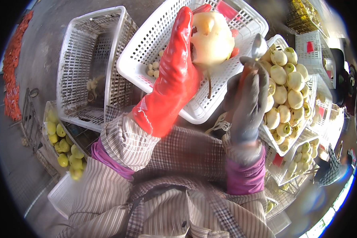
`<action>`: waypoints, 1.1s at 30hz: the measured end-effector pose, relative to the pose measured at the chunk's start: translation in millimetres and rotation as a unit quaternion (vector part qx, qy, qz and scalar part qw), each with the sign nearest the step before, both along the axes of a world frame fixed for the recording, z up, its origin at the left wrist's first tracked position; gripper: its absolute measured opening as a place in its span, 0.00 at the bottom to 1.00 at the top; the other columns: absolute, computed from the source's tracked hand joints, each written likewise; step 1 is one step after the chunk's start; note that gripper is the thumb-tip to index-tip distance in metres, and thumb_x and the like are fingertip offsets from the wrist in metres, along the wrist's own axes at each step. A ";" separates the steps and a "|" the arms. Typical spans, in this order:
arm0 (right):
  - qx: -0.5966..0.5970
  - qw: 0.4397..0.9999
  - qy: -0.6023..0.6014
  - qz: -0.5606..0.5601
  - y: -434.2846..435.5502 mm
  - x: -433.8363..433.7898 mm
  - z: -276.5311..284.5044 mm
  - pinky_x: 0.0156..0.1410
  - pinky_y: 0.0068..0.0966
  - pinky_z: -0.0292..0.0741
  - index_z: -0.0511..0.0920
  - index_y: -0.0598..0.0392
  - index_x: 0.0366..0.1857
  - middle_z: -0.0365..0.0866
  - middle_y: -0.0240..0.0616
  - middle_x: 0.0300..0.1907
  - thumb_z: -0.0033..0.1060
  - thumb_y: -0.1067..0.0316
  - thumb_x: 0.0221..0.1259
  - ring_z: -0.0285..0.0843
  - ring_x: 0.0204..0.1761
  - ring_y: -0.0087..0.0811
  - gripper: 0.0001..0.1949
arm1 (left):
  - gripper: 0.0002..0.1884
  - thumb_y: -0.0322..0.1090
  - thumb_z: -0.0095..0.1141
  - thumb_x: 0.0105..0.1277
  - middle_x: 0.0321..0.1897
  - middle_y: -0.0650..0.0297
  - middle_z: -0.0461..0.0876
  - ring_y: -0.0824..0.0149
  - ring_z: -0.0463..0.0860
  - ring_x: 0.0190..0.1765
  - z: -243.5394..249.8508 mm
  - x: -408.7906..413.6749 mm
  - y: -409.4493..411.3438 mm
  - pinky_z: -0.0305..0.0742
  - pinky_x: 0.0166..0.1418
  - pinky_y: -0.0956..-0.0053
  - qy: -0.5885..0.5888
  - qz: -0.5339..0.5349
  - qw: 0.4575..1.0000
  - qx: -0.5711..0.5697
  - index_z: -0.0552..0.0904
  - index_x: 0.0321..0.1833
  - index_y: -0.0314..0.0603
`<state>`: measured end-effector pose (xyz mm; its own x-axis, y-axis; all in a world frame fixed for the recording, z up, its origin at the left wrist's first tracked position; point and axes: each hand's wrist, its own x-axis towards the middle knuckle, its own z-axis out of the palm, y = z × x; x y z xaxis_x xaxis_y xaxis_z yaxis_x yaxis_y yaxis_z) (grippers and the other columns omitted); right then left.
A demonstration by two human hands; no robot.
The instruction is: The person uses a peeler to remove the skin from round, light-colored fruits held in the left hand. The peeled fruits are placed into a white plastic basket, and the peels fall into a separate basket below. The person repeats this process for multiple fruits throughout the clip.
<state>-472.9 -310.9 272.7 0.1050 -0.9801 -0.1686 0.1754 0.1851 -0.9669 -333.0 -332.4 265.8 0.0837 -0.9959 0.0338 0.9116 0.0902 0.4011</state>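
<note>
My left hand [178,68], in a red rubber glove, holds a peeled pear [212,38] with dark spots and a long brown stem hanging down. The pear is above a white plastic basket [196,114] with several small pale round pieces [153,69] inside. My right hand [248,95], in a grey glove, grips a tool with a shiny metal spoon-like head [259,46]; its handle is mostly hidden by the fingers. The tool stands apart from the pear. Beside my right hand is a crate heaped with peeled pears [281,95].
A dirty white crate [114,59] with pale scraps stands at the left. Below it are unpeeled yellow-green pears [64,145]. More white crates [314,44] with pears line the right side. Red-orange sacks or netting [13,68] lie far left. Part of another person [330,169] shows at the right edge.
</note>
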 end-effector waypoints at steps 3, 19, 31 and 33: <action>-0.135 0.985 0.095 0.048 9.0 2.7 2.0 0.34 0.13 0.66 0.72 0.61 0.60 0.74 0.30 0.38 0.50 0.62 0.75 0.67 0.30 0.16 0.17 | 0.28 0.55 0.48 0.77 0.53 0.53 0.80 0.59 0.83 0.51 -7.3 5.8 -5.9 0.81 0.55 0.62 -0.061 0.018 0.996 0.055 0.70 0.68 0.40; -0.110 0.928 0.328 0.140 12.1 -0.7 1.4 0.40 0.29 0.78 0.75 0.49 0.54 0.81 0.40 0.29 0.59 0.60 0.71 0.85 0.32 0.37 0.13 | 0.20 0.46 0.47 0.78 0.41 0.57 0.82 0.67 0.82 0.39 -21.4 3.5 -13.2 0.78 0.44 0.73 -0.312 0.153 0.931 0.111 0.80 0.58 0.35; 0.093 0.971 0.074 0.208 18.7 -0.1 -8.5 0.34 0.22 0.73 0.74 0.55 0.44 0.74 0.33 0.24 0.48 0.49 0.76 0.71 0.26 0.21 0.17 | 0.13 0.37 0.68 0.66 0.36 0.67 0.85 0.79 0.81 0.37 -3.2 -3.6 -9.4 0.75 0.40 0.83 -0.349 0.126 0.918 0.142 0.85 0.49 0.38; 0.150 0.960 -0.058 0.228 17.1 -4.1 -2.9 0.28 0.19 0.69 0.74 0.54 0.44 0.71 0.30 0.22 0.46 0.48 0.77 0.66 0.22 0.18 0.18 | 0.13 0.36 0.68 0.65 0.34 0.67 0.85 0.79 0.81 0.36 -3.8 -2.6 -8.0 0.75 0.40 0.83 -0.350 0.139 0.918 0.124 0.85 0.49 0.37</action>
<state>-477.1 -293.8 269.8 0.5465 -0.7375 -0.3968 0.1143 0.5351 -0.8370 -335.5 -340.4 262.1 0.3803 -0.9235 -0.0493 0.3789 0.1069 0.9193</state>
